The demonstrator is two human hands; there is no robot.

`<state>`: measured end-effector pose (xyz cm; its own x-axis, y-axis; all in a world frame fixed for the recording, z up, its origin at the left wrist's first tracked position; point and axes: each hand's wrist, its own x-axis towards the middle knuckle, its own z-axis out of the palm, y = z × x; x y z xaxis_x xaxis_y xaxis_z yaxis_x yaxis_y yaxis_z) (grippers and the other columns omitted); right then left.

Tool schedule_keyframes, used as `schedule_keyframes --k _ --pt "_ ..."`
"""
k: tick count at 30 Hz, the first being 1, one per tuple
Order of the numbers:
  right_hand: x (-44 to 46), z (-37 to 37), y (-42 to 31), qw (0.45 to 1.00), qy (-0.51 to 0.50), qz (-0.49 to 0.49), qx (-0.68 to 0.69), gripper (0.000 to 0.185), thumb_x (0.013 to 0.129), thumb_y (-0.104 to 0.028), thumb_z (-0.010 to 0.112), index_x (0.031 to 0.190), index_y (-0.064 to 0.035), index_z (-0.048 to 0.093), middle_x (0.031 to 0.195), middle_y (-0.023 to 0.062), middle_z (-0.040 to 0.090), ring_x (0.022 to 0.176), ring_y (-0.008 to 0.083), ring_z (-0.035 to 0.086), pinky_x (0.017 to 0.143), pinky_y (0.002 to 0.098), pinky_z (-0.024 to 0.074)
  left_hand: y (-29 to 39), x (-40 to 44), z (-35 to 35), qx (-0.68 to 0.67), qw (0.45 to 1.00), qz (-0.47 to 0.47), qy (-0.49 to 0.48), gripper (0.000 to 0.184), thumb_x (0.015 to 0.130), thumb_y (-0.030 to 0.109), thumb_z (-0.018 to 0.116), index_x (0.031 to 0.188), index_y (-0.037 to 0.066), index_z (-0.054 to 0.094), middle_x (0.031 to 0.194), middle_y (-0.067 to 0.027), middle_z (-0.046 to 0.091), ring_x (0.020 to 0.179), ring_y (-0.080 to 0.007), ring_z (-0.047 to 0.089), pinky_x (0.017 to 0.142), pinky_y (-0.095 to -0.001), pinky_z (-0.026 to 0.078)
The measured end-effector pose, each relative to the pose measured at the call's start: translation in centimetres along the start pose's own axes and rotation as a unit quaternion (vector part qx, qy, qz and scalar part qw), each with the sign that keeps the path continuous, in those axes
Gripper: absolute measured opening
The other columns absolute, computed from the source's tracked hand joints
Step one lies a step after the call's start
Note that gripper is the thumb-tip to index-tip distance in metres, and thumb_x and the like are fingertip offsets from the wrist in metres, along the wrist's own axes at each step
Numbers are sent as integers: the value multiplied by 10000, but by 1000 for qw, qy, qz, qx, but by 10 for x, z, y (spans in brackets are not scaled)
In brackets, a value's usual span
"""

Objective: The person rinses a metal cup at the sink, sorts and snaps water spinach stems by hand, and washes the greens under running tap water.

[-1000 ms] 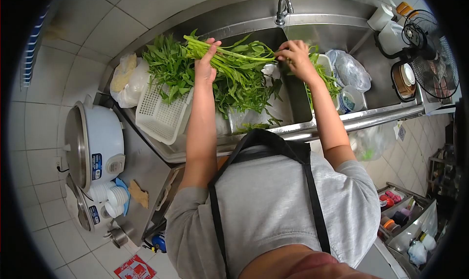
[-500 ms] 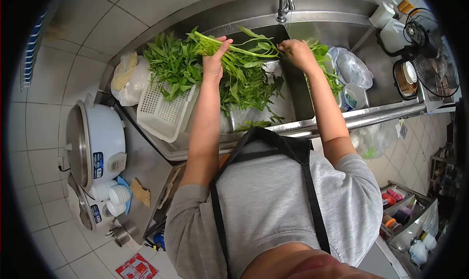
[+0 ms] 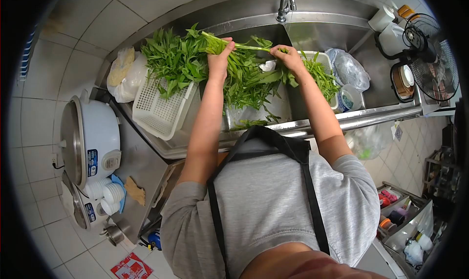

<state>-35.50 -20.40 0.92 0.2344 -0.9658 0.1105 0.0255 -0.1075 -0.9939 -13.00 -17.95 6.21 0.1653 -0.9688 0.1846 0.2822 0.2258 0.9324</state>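
My left hand (image 3: 220, 60) is closed round a bunch of leafy green stems (image 3: 239, 76) above the sink basin (image 3: 286, 103). Fingers pinched together, my right hand (image 3: 287, 57) grips the far part of a pale green stem that stretches across from the left hand. More leafy greens (image 3: 178, 59) are heaped in and over a white perforated basket (image 3: 159, 113) at the left. On the right, another white basket (image 3: 320, 59) holds cut greens (image 3: 320, 78), close to my right hand. Leaves hang down below both hands.
A faucet (image 3: 286, 7) stands behind the basin. Plastic bags (image 3: 349, 68) and a small tub (image 3: 349, 98) lie right of the baskets. A fan (image 3: 430, 54) is at the far right. A large rice cooker (image 3: 93, 139) and stacked white bowls (image 3: 112, 193) are at the left.
My left hand has shifted right with the bunch. My right hand went from the stem tips at the right basket's edge to gripping a stem slightly lower and further left.
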Motion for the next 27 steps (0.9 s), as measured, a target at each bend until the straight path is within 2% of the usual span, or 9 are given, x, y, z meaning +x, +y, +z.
schedule_keyframes --k 1,4,7,9,12,13,17,21,27 --pt "3 -1 9 1000 0 0 -1 124 796 -120 564 835 -20 628 751 4 590 724 98 541 686 241 420 -2 -2 1 -1 1000 0 0 197 742 96 682 894 14 587 854 -43 593 732 -127 551 702 -256 435" --pt "4 -10 21 937 129 141 293 89 759 -109 592 798 -51 648 679 -17 563 508 53 357 461 193 294 -8 -4 -1 -22 998 -3 63 188 762 97 663 914 24 581 836 -34 574 741 -134 539 715 -262 421" --pt "-1 -28 27 925 157 99 331 117 801 -141 586 857 -47 626 768 -16 604 520 63 389 483 196 328 -2 -4 -10 -67 994 -31 82 213 761 107 668 938 34 576 835 -34 568 759 -136 536 729 -260 414" --pt "-3 -36 14 963 177 31 200 164 829 -208 578 927 -80 610 802 -10 619 545 48 417 494 190 332 -1 -1 -16 -71 994 -33 71 233 759 115 672 954 36 570 852 -37 569 772 -136 535 731 -262 414" --pt "-7 -44 -27 989 136 49 12 180 837 -236 567 938 -94 609 798 14 624 584 79 476 542 225 388 2 -3 -15 -74 995 -39 50 228 756 109 673 946 34 572 863 -39 573 766 -135 537 731 -264 416" --pt "-7 -36 -40 988 104 -16 -115 199 833 -254 568 942 -91 606 788 35 625 615 113 515 575 251 411 0 -2 -13 -64 996 -36 44 229 755 107 673 946 31 573 868 -41 575 763 -134 538 731 -264 417" --pt "-16 10 -77 890 4 -192 -413 279 767 -296 619 945 -82 610 807 147 625 737 305 601 664 371 466 -5 -1 4 -56 998 -25 8 234 750 103 676 946 25 575 875 -45 578 760 -132 540 731 -264 421" --pt "-15 8 -78 850 -27 -135 -508 272 749 -285 630 936 -89 622 797 162 619 736 329 591 667 400 465 -2 -2 17 -75 997 -24 -24 307 764 130 666 1019 2 552 913 -68 585 757 -152 568 736 -267 430" --pt "-51 -78 -100 850 124 -68 -508 230 742 -255 642 886 -76 642 752 172 613 722 339 587 647 396 459 7 5 -2 -154 985 -60 46 278 763 96 644 1012 25 542 893 -74 584 720 -165 580 668 -281 460"
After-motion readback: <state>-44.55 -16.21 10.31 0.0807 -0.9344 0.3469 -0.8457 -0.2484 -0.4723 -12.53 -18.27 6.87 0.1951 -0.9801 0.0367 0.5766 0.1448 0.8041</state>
